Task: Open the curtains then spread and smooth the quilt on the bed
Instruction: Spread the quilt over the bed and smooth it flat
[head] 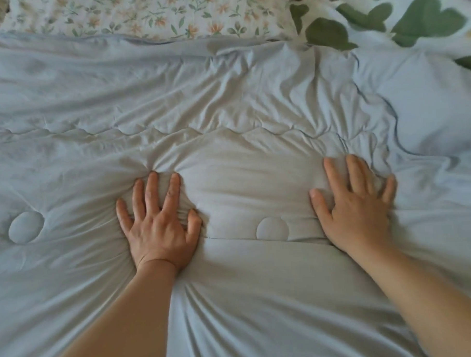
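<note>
Pressing flat with fingers spread and gripping nothing, the left hand [158, 225] and right hand [357, 208] pinned the quilt [240, 118], apparently to push out the wrinkles fanning beyond their fingertips.

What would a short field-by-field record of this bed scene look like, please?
quilt: pale blue, creased around and beyond both hands
left hand: flat on the quilt, fingers spread, pressing down
right hand: flat on the quilt, fingers spread
flowered pillow: at the top edge, beyond the quilt
leaf-print bedding: top right corner
</note>
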The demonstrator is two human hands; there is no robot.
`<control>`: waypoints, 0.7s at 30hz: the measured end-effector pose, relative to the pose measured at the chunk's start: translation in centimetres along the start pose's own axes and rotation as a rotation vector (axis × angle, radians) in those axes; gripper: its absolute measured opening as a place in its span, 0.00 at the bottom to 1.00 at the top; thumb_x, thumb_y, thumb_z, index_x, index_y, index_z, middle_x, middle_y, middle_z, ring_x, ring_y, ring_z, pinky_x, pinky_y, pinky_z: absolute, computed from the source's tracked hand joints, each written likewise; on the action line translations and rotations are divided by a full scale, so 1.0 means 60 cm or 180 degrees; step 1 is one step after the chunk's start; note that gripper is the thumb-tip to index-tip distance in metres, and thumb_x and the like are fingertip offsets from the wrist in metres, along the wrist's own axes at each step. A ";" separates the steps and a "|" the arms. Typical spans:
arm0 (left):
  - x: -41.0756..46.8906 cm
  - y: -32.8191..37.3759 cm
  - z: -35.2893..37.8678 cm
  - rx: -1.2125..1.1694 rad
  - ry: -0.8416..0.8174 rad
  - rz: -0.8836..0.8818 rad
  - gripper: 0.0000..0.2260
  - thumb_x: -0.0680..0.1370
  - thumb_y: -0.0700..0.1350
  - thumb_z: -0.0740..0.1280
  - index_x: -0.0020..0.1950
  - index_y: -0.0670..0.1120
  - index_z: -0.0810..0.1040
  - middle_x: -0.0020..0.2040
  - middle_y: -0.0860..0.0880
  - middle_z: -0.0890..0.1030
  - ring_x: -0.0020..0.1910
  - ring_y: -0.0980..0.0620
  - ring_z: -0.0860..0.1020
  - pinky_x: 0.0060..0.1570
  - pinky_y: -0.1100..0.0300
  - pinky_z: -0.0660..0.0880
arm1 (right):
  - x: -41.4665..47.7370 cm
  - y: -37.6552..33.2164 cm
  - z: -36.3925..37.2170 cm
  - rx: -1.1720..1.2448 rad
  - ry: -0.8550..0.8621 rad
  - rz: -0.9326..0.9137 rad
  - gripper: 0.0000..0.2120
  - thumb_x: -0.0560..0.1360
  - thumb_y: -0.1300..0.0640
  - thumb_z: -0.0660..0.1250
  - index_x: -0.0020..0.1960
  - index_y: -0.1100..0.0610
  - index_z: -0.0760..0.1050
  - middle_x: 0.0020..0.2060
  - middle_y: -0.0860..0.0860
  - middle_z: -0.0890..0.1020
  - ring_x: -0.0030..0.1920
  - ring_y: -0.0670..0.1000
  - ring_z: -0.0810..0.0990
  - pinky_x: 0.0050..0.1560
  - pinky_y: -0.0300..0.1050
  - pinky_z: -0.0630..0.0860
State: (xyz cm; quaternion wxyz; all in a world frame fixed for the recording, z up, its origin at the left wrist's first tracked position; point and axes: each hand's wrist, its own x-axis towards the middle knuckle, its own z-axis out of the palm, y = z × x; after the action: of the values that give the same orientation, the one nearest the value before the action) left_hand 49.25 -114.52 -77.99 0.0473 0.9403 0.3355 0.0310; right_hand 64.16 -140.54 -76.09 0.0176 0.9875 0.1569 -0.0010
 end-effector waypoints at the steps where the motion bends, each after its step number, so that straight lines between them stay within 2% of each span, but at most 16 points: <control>1: 0.001 -0.001 0.001 -0.0007 0.0008 0.0002 0.32 0.71 0.62 0.52 0.76 0.58 0.59 0.77 0.48 0.58 0.76 0.45 0.54 0.72 0.38 0.47 | 0.003 -0.003 0.008 0.0034 0.0024 -0.0003 0.31 0.75 0.35 0.43 0.76 0.44 0.54 0.76 0.55 0.56 0.76 0.55 0.54 0.71 0.68 0.46; 7: -0.010 0.017 -0.011 0.0075 -0.0045 -0.0193 0.34 0.70 0.62 0.49 0.76 0.57 0.58 0.77 0.48 0.57 0.76 0.45 0.53 0.73 0.39 0.46 | 0.022 -0.007 0.023 0.0193 0.0220 -0.0072 0.29 0.75 0.38 0.48 0.75 0.44 0.59 0.75 0.54 0.60 0.75 0.56 0.57 0.71 0.70 0.48; 11: -0.035 0.131 -0.022 -0.0503 -0.0150 -0.0643 0.34 0.70 0.60 0.46 0.77 0.57 0.54 0.79 0.48 0.52 0.77 0.46 0.48 0.73 0.40 0.42 | 0.030 -0.003 0.025 0.0306 0.0280 -0.0093 0.28 0.75 0.39 0.50 0.74 0.44 0.61 0.75 0.53 0.62 0.74 0.55 0.58 0.71 0.70 0.48; 13: -0.047 0.212 -0.014 -0.0665 -0.0240 -0.0626 0.31 0.73 0.59 0.46 0.77 0.59 0.50 0.79 0.49 0.48 0.77 0.46 0.44 0.72 0.39 0.39 | 0.033 -0.002 0.027 0.0428 0.0404 -0.0121 0.27 0.75 0.39 0.52 0.73 0.44 0.64 0.74 0.53 0.64 0.74 0.55 0.60 0.71 0.68 0.48; 16: -0.047 0.289 0.008 -0.0494 -0.0357 -0.0585 0.29 0.77 0.61 0.47 0.77 0.59 0.44 0.79 0.47 0.41 0.77 0.43 0.38 0.70 0.36 0.34 | 0.042 0.002 0.035 0.0563 0.0638 -0.0180 0.26 0.75 0.41 0.54 0.71 0.45 0.68 0.72 0.53 0.66 0.73 0.55 0.63 0.72 0.65 0.50; 21: -0.024 0.301 0.036 -0.0212 -0.0235 -0.0478 0.31 0.74 0.65 0.44 0.77 0.60 0.45 0.79 0.46 0.44 0.77 0.42 0.40 0.70 0.35 0.34 | 0.048 0.002 0.031 0.0793 0.0805 -0.0205 0.23 0.74 0.43 0.57 0.67 0.46 0.72 0.69 0.52 0.71 0.70 0.54 0.68 0.71 0.61 0.54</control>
State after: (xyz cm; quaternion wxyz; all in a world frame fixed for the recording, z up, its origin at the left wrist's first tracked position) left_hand 59.68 -129.49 -78.17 0.0930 0.9110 0.4019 0.0039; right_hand 66.94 -139.81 -77.94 -0.1248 0.9687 0.1880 0.1031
